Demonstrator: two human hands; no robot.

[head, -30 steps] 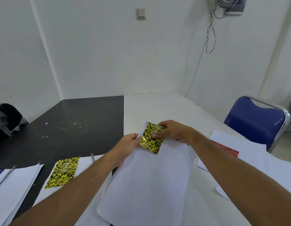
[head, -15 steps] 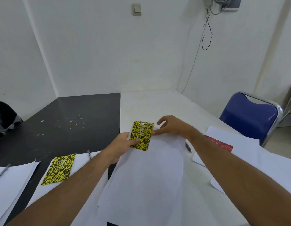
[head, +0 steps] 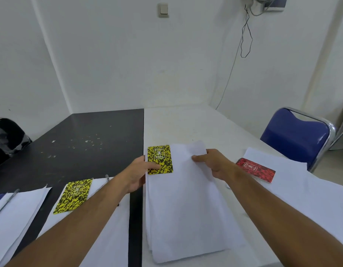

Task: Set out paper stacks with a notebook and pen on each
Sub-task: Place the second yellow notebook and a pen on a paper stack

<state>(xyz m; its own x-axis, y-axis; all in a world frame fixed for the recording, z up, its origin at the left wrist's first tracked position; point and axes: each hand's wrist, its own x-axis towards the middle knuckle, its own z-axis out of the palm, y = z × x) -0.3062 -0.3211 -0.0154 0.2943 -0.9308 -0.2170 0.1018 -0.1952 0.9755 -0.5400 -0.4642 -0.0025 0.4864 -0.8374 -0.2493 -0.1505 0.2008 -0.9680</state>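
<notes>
At the far left corner of the middle white paper stack (head: 186, 205) lies your small yellow-and-black speckled notebook (head: 160, 159), light and stiff-looking; take it by its edges. Your left hand (head: 137, 175) pinches its lower left corner, thumb on top. Your right hand (head: 215, 163), arm outstretched, presses loosely curled fingers on the sheets, gripping nothing.

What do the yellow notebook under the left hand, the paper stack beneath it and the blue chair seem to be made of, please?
Yellow notebook: likely card cover, printed yellow-black speckle, slightly glossy; it lies flat and stiff.
Paper stack: plain white matte paper; thin sheet edges show at the near end.
Blue chair: padded back in blue vinyl or similar, with a soft sheen, on a shiny, probably chromed metal tube frame.
</notes>
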